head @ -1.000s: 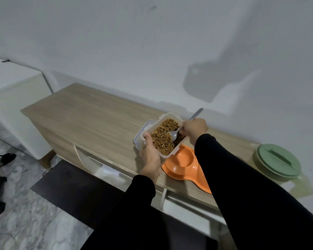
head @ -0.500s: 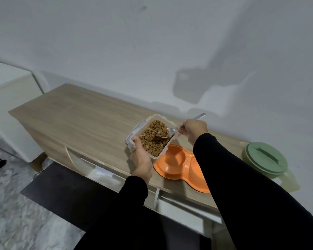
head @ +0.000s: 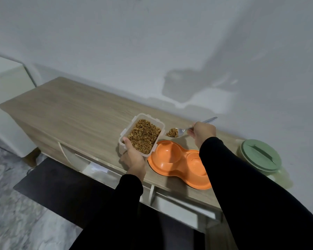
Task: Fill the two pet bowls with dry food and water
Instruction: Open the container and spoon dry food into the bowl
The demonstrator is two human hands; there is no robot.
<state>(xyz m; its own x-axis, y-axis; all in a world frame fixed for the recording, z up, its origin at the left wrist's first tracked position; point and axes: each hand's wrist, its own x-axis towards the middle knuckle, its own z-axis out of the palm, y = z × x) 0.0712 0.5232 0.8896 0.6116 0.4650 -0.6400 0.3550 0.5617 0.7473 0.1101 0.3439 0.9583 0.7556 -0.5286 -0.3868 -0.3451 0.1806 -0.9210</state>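
An orange double pet bowl (head: pixel 177 165) lies on the wooden cabinet top (head: pixel 76 112), both hollows bare of food; my right sleeve covers part of the right hollow. My left hand (head: pixel 133 156) grips the near end of a clear plastic container (head: pixel 142 135) full of brown dry food, held just left of the bowl. My right hand (head: pixel 202 131) holds a metal spoon (head: pixel 183 131) heaped with kibble, hovering between the container and the bowl's far left rim.
A pitcher with a green lid (head: pixel 260 156) stands at the right end of the cabinet, close to the wall. White drawers (head: pixel 98 170) sit open under the front edge. A dark mat (head: pixel 49 184) lies on the marble floor; a white unit (head: pixel 5 105) stands left.
The spoon was digging in the container; it has since lifted out loaded with kibble and moved right, clear of the container and above the bowl's far edge.
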